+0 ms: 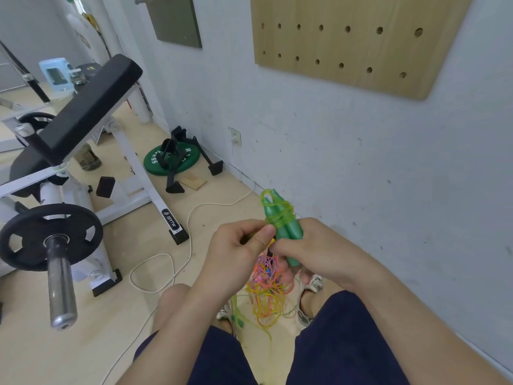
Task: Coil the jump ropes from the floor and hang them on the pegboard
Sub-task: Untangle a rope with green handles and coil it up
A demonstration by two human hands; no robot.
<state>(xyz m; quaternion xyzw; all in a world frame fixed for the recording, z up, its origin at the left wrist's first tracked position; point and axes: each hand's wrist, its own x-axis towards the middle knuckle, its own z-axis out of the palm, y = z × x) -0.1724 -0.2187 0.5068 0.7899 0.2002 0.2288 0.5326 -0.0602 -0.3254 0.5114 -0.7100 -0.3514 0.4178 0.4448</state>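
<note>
A green jump rope has its two handles side by side, with translucent green cord wound around their upper part. My right hand grips the lower part of the handles. My left hand pinches the cord just left of them. Below my hands, a tangled pile of pink, orange and yellow ropes lies on the floor between my feet. More green cord trails down to the floor. The wooden pegboard hangs on the wall above right, with rows of holes and no pegs visible.
A weight bench with a loaded barbell plate stands at the left. A green weight plate and black stands lie by the wall. A white cable runs across the floor. The white wall is close on the right.
</note>
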